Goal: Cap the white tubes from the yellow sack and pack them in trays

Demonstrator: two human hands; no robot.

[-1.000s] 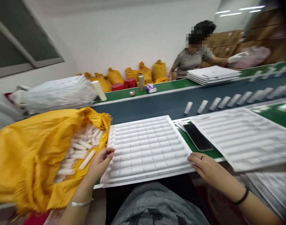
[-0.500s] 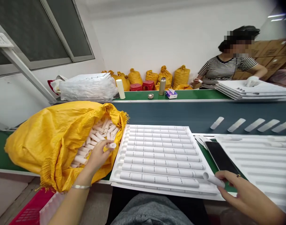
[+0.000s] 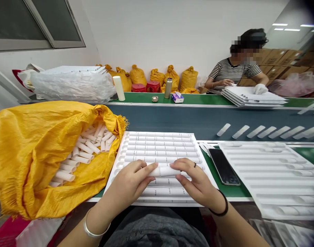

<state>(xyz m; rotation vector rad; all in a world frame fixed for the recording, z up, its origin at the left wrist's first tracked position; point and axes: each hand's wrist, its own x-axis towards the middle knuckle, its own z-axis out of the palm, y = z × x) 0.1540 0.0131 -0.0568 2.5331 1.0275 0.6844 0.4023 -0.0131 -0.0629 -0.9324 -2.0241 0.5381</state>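
white moulded plastic makes up the tray (image 3: pixel 136 139) at the near edge of the counter, its long grooves filled with rows of white tubes lying end to end; about eight rows show, the nearest partly hidden by the hands. both hands meet over the tray's near half on one short white tube (image 3: pixel 165 171), which lies crosswise along a groove. the left hand (image 3: pixel 130 185) pinches the tube's left end with its fingertips drawn together, and the right hand (image 3: pixel 195 180), with a ring on one finger and a dark band at the wrist, pinches the right end in the same way. a yellow woven sack (image 3: pixel 30 151) lies on its side at the counter's left end, its mouth touching the tray's left edge; it holds loose white tubes (image 3: pixel 81 152), too many to count. one dark phone (image 3: pixel 223 166) lies just right of the tray on the green counter strip (image 3: pixel 238 190), and beside it, toward the right end, sits a second white tray (image 3: pixel 270 171), mostly bare grooves. beyond the trays runs a dark belt (image 3: pixel 177 118) carrying a line of at least seven white tubes (image 3: pixel 257 131) at its right end. on the far counter edge stand one white cylinder (image 3: pixel 119 88) and one metal flask (image 3: pixel 168 87). a co-worker (image 3: pixel 231 70) in a striped top rests a gloved hand on a stack of trays (image 3: pixel 252 96) at the far right.
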